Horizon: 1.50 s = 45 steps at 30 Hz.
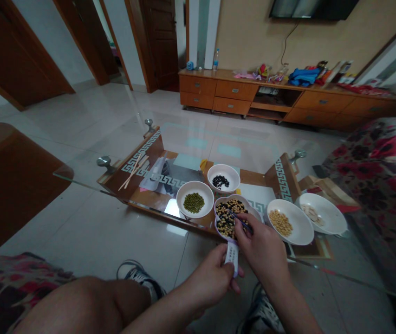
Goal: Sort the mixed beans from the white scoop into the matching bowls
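My left hand (215, 269) is closed around the handle of a pale purple, flower-shaped dish (252, 211), where a white printed label shows. Mixed black and yellow beans (226, 218) lie in the dish. In my right hand (265, 246) are slim dark tweezers (243, 221), their tips down among those beans; whether a bean is pinched I cannot tell. Left of the dish stands a white bowl (208, 199) of green beans, and behind it a white bowl (233, 180) with black beans. To the right, another white bowl (302, 226) contains yellow beans.
The bowls stand on a glass table (89, 183) with a wooden shelf beneath. A farther white bowl (333, 220) at right holds pale pieces. Wooden chopsticks (133, 171) lie at left. A long wooden cabinet (232, 95) runs along the far wall.
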Tool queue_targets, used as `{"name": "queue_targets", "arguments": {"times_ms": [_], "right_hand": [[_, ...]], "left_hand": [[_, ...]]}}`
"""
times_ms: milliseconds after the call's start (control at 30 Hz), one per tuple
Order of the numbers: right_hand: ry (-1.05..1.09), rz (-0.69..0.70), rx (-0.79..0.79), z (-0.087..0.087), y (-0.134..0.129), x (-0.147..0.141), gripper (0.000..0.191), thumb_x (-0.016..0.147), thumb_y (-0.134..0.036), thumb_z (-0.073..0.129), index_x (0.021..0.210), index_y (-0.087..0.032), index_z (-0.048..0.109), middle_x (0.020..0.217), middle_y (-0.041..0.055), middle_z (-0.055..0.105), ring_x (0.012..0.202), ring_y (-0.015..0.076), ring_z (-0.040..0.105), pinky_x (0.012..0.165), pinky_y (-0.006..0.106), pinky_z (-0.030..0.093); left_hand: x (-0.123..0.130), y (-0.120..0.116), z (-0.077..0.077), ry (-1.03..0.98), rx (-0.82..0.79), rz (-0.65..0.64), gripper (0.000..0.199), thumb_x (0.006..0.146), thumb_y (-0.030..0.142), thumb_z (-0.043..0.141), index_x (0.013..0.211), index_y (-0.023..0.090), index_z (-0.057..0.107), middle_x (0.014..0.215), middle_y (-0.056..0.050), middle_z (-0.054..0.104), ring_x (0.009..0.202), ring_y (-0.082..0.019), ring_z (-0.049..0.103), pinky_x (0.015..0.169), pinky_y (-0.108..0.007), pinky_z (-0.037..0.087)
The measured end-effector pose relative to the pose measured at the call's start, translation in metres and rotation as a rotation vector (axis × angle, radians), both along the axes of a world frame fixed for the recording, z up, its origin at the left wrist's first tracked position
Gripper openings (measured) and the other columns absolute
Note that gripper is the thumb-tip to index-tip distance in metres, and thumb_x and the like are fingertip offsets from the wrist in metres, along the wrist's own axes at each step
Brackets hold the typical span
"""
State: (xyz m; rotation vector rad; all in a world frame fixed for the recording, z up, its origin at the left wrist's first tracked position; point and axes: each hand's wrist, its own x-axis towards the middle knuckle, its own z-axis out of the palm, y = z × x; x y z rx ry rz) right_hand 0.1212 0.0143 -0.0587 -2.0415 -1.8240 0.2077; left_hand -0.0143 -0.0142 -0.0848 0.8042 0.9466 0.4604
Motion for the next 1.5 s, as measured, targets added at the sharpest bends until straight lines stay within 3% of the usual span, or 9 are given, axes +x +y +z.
{"name": "queue_targets", "arguments": {"times_ms": [133, 300, 933, 1500], "right_hand": [[-0.089, 0.009, -0.135, 0.001, -0.002, 0.003, 0.024, 0.088, -0.036, 0.051, 0.098, -0.027, 0.071, 0.074, 0.0016, 0.073, 0.065, 0.0187, 0.068, 0.054, 0.025, 0.037], [-0.119, 0.041, -0.184, 0.003, -0.003, -0.002, 0.021, 0.087, -0.035, 0.052, 0.093, -0.029, 0.071, 0.071, 0.0000, 0.072, 0.066, 0.0177, 0.068, 0.054, 0.025, 0.035], [-0.178, 0.113, -0.175, -0.005, -0.003, -0.004, 0.024, 0.092, -0.034, 0.049, 0.102, -0.031, 0.071, 0.085, -0.0001, 0.075, 0.070, 0.0159, 0.068, 0.054, 0.024, 0.036], [-0.161, 0.129, -0.168, -0.007, -0.003, -0.004, 0.025, 0.092, -0.034, 0.049, 0.101, -0.029, 0.071, 0.082, 0.0015, 0.074, 0.070, 0.0158, 0.068, 0.054, 0.023, 0.035]], "left_hand": [[0.000, 0.000, -0.002, -0.008, 0.003, 0.000, 0.035, 0.082, 0.014, 0.040, 0.115, 0.015, 0.052, 0.090, -0.003, 0.062, 0.054, -0.007, 0.052, 0.058, -0.023, 0.039], [0.000, 0.000, 0.000, -0.022, 0.007, 0.007, 0.035, 0.081, 0.013, 0.041, 0.114, 0.015, 0.053, 0.088, -0.002, 0.061, 0.055, -0.007, 0.053, 0.058, -0.022, 0.039], [0.000, 0.001, 0.001, -0.052, 0.031, 0.015, 0.036, 0.079, 0.012, 0.040, 0.111, 0.014, 0.055, 0.085, -0.001, 0.057, 0.056, -0.008, 0.051, 0.055, -0.022, 0.039], [-0.001, 0.000, -0.001, -0.040, 0.043, 0.005, 0.030, 0.080, 0.016, 0.043, 0.107, 0.015, 0.054, 0.085, -0.001, 0.058, 0.057, -0.008, 0.051, 0.057, -0.023, 0.039]]}}
